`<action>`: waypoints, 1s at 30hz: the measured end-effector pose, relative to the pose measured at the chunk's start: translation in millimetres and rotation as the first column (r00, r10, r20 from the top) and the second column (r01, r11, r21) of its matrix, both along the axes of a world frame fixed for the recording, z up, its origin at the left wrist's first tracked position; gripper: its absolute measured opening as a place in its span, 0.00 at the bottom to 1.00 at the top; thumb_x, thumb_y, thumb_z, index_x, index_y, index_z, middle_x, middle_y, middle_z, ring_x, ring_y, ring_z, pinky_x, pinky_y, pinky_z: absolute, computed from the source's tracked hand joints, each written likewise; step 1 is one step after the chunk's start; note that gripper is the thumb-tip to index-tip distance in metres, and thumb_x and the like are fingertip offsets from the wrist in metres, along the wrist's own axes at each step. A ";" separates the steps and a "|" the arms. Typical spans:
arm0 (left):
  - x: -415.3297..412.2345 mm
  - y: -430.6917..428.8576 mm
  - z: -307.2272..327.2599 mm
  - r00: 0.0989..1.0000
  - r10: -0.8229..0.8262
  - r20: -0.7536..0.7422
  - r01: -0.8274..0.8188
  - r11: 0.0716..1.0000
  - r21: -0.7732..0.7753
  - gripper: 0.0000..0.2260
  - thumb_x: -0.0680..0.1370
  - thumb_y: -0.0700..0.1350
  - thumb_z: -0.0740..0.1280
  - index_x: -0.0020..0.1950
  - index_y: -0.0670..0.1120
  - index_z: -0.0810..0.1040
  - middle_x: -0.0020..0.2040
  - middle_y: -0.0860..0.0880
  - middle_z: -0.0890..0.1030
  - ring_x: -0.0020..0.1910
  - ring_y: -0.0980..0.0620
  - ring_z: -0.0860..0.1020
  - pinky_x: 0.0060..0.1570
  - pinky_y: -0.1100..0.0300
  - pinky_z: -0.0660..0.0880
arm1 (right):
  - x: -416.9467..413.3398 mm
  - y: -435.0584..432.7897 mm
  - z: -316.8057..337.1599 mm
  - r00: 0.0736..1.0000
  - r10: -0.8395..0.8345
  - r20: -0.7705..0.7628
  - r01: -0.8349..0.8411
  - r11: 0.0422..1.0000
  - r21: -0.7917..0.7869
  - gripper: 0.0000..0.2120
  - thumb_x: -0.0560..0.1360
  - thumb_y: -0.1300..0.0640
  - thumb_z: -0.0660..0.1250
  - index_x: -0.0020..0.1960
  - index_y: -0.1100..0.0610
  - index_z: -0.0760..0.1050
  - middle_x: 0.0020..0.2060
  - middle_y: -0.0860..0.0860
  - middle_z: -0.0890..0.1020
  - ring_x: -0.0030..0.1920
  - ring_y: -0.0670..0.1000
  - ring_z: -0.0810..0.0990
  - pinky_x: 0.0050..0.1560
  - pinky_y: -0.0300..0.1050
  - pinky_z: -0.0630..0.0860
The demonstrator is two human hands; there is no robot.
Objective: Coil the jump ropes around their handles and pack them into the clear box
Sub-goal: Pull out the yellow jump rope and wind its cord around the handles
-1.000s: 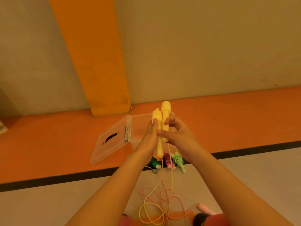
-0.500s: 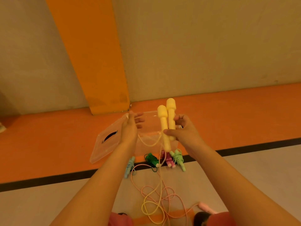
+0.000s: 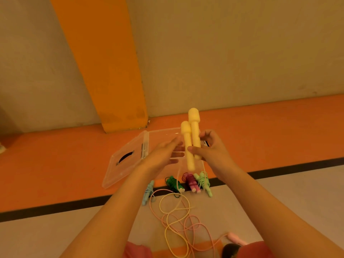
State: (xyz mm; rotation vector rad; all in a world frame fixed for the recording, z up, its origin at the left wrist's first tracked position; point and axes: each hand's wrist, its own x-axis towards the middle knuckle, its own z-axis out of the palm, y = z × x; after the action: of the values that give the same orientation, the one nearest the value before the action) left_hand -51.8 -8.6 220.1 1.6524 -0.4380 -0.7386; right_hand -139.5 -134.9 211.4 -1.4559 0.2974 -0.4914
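Fingers (image 3: 204,135) and thumb of the right hand (image 3: 211,152) are curled round the yellow handles (image 3: 191,140). These are held side by side, upright, heads uppermost, one a little lower than the other. Left hand (image 3: 162,155): fingers straight and relaxed, tips just beside the lower handle. Nothing is seen to be gripped by it, and contact with the cord cannot be confirmed.

Handles are held in the air in front of the clear box (image 3: 160,134), which lies open on the orange floor strip, lid (image 3: 126,164) folded out to its left. No rope is seen inside, though much of it is hidden by the hands.

Yellow cord (image 3: 165,232) is not yet wound. It hangs from the handles to the floor and lies in loose loops, crossed through the pink cord (image 3: 193,225). One pink handle (image 3: 235,237) is noted at the lower edge. Four coiled ropes lie near the black line: pale blue (image 3: 148,192), dark green (image 3: 174,183), magenta (image 3: 191,182), pale green (image 3: 203,181).

Risks, as judged:
- If winding is begun before the loops are separated, the pink cord is likely to be dragged up or knotted in.
- Slack turns may be laid unless the cord is tensioned by the free hand, and the coil could slip off.
- The uneven handles may shift under the pinch as turns are pulled tight.
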 end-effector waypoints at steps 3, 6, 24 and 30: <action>-5.6 -6.3 0.3 0.999 -0.032 -0.037 0.027 0.990 -0.141 0.12 0.82 0.51 0.57 0.54 0.48 0.77 0.48 0.49 0.82 0.48 0.52 0.80 0.53 0.55 0.75 | 3.0 6.9 -1.5 0.996 0.081 0.030 -0.083 0.996 0.040 0.19 0.68 0.71 0.71 0.47 0.54 0.66 0.46 0.51 0.77 0.43 0.47 0.80 0.41 0.46 0.77; -9.7 -11.3 -3.4 0.992 0.002 -0.126 -0.031 0.973 -0.229 0.13 0.82 0.49 0.58 0.63 0.46 0.75 0.53 0.45 0.82 0.50 0.50 0.80 0.53 0.52 0.76 | 2.7 9.9 -0.4 0.989 0.136 0.060 -0.142 0.985 0.099 0.19 0.69 0.72 0.70 0.48 0.54 0.66 0.46 0.52 0.79 0.47 0.51 0.79 0.43 0.47 0.78; -13.5 -7.6 4.4 0.980 -0.027 -0.198 -0.060 0.906 -0.419 0.08 0.81 0.44 0.62 0.60 0.51 0.73 0.50 0.47 0.83 0.46 0.49 0.83 0.45 0.47 0.81 | 0.1 7.4 5.5 0.998 0.060 -0.006 -0.058 0.932 -0.359 0.16 0.73 0.57 0.71 0.56 0.49 0.68 0.45 0.51 0.81 0.45 0.45 0.80 0.45 0.35 0.74; -19.3 -4.7 6.5 0.988 -0.078 -0.135 0.027 0.938 -0.345 0.07 0.81 0.46 0.61 0.58 0.47 0.70 0.39 0.45 0.84 0.24 0.53 0.74 0.24 0.64 0.68 | -3.0 -5.2 19.3 0.977 -0.168 0.134 0.208 0.898 -0.388 0.15 0.76 0.53 0.66 0.61 0.43 0.69 0.51 0.47 0.75 0.53 0.45 0.74 0.54 0.41 0.72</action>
State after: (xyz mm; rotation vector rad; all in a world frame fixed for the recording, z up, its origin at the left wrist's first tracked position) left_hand -71.1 -13.3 226.7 1.2553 -0.4771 -0.7704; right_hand -142.5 -140.1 230.7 -1.8037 0.2706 -0.8155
